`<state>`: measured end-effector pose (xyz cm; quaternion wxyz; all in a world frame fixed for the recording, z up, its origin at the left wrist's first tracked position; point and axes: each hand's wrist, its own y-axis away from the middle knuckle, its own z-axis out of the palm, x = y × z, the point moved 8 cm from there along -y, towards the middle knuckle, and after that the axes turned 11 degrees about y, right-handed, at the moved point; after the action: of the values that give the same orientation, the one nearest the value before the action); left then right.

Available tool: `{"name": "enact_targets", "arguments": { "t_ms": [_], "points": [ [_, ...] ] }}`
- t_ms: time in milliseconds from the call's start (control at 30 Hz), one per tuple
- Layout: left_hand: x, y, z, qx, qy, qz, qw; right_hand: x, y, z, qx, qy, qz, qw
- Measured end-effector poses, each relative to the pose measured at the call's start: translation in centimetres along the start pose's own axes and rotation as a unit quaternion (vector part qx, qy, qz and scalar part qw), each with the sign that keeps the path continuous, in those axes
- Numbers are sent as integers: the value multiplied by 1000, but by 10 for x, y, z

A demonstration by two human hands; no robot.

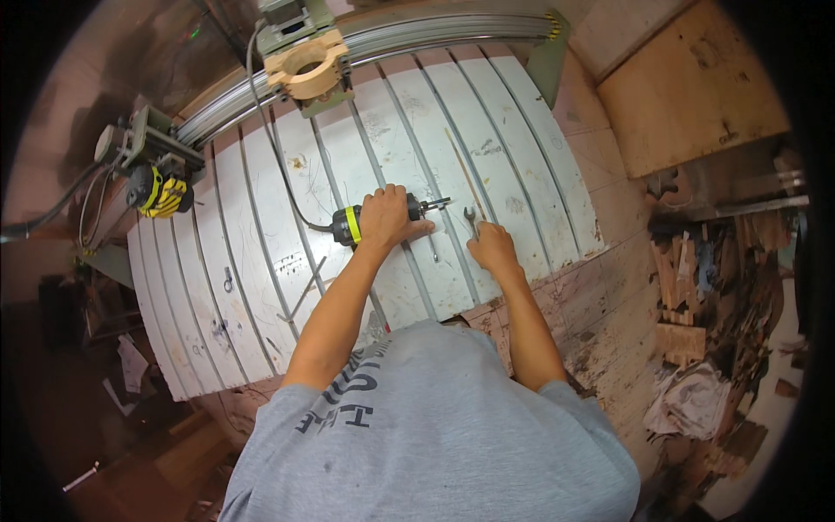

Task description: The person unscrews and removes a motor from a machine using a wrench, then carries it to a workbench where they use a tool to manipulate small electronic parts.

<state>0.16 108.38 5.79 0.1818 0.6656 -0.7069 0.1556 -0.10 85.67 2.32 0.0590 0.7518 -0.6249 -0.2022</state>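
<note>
Currently a black power tool [348,224] with a yellow-green band lies sideways near the middle of the white slotted worktop [248,196], the left hand [389,217] wrapped over its body, its metal tip pointing toward the right edge. Nearer that edge, the right hand [494,248] is closed around a wrench [471,217] with the forked end sticking out, and a short metal rod [436,249] lies between the hands. Farther out, a grey cable [277,161] runs from the tool, a wooden ring clamp [306,78] sits at the far edge, and a black-and-yellow motor [163,193] hangs by the far left corner
</note>
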Motion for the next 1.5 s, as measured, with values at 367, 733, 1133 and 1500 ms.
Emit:
{"name": "enact_targets", "arguments": {
  "t_ms": [367, 733, 1133, 1500],
  "points": [
    [-3, 2, 2, -9, -2, -10, 1000, -118, -55, -85, -25, 229, -182, 956],
    [-7, 1, 6, -12, 7, -10, 1000, -172, -93, -65, -191, 398, -222, 869],
    [-11, 0, 8, 0, -4, -19, 1000, -134, -23, -36, 86, 195, -204, 955],
    [-3, -1, 4, -9, -5, 1, 1000, 11, 31, 9, 143, 24, 1, 989]
  ]
}}
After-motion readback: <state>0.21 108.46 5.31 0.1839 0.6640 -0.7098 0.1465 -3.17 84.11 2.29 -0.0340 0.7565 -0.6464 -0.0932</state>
